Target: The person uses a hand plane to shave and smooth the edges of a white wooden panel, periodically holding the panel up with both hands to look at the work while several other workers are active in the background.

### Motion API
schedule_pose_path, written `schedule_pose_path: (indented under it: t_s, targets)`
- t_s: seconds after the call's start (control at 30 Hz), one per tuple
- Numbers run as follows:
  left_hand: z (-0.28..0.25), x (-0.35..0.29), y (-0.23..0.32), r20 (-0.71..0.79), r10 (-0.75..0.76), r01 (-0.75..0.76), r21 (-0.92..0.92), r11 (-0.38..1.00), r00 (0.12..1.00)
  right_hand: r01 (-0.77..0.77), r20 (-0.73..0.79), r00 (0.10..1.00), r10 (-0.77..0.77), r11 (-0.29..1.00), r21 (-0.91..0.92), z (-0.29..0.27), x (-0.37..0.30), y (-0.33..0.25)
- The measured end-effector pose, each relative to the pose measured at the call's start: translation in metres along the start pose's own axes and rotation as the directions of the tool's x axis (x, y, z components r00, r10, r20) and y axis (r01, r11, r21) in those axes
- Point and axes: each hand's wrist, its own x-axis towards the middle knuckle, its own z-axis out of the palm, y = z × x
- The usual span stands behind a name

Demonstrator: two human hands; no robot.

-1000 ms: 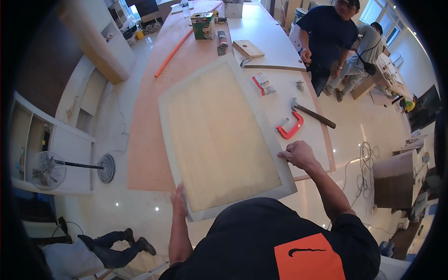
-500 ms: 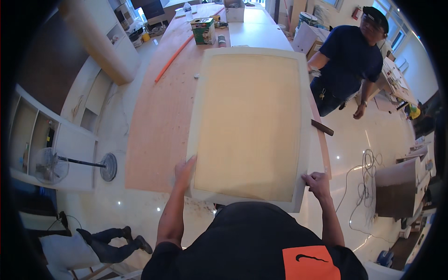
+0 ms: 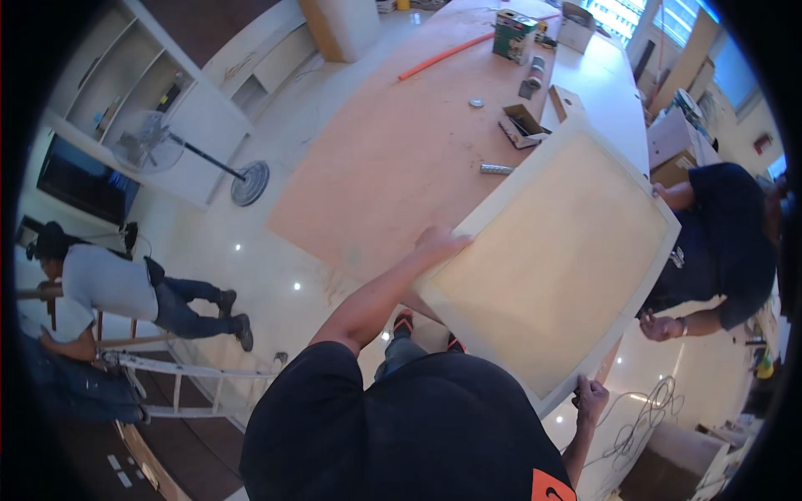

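A large cream panel with a pale frame (image 3: 555,267) is tilted over the near right part of the pinkish work table (image 3: 376,159). My left hand (image 3: 443,245) is closed on its left edge, the fingers partly hidden beneath. Near the panel's closest corner, my right hand (image 3: 590,399) grips the right edge. On the far right stands a co-worker in dark clothes (image 3: 718,242). One of that person's hands (image 3: 662,194) is at the panel's far right edge; the other hand (image 3: 660,326) hangs beside it, apart from the panel.
Beyond the panel lie an open small box (image 3: 522,125), a metal rod-like piece (image 3: 497,169), a green tin (image 3: 513,36) and an orange tube (image 3: 447,57). A standing fan (image 3: 251,184), another person (image 3: 113,280) and a ladder (image 3: 180,384) are left. Cables (image 3: 660,401) coil on the right floor.
The panel has turned clockwise and shifted right with both my hands on it, uncovering a small box and a metal piece. The co-worker has come closer, bringing a hand to its edge.
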Motion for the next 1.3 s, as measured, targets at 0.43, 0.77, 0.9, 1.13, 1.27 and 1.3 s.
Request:
schedule_pose_path:
  t_s: [0.43, 0.77, 0.9, 1.13, 1.27, 1.3]
  targets:
    - [-0.007, -0.008, 0.048, 0.182, 0.052, 0.028, -0.408, 0.913, 0.982, 0.120, -0.191, 0.967, -0.166, 0.965, -0.233, -0.027, 0.088, 0.075]
    - [-0.085, -0.161, -0.190, 0.318, 0.105, 0.147, -0.675, 0.723, 0.942, 0.568, -0.064, 0.631, -0.773, 0.517, -0.640, 0.198, -0.082, -0.037]
    - [-0.154, -0.261, -0.338, 0.403, -0.200, 0.446, -0.732, 0.515, 0.893, 0.666, 0.384, 0.734, -0.559, 0.486, -0.566, 0.327, -0.149, -0.064]
    - [-0.303, -0.346, -0.529, 0.052, -0.451, 0.187, -0.947, 0.260, 0.891, 0.647, 0.750, 0.530, 0.395, 0.384, -0.659, 0.511, -0.223, -0.159]
    - [-0.438, -0.356, -0.568, -0.166, -0.512, -0.069, -0.977, 0.203, 0.843, 0.699, 0.742, 0.436, 0.510, 0.327, -0.636, 0.610, -0.251, -0.212]
    - [-0.469, -0.361, -0.579, -0.249, -0.497, -0.138, -0.959, 0.249, 0.831, 0.709, 0.744, 0.429, 0.513, 0.319, -0.629, 0.638, -0.254, -0.227]
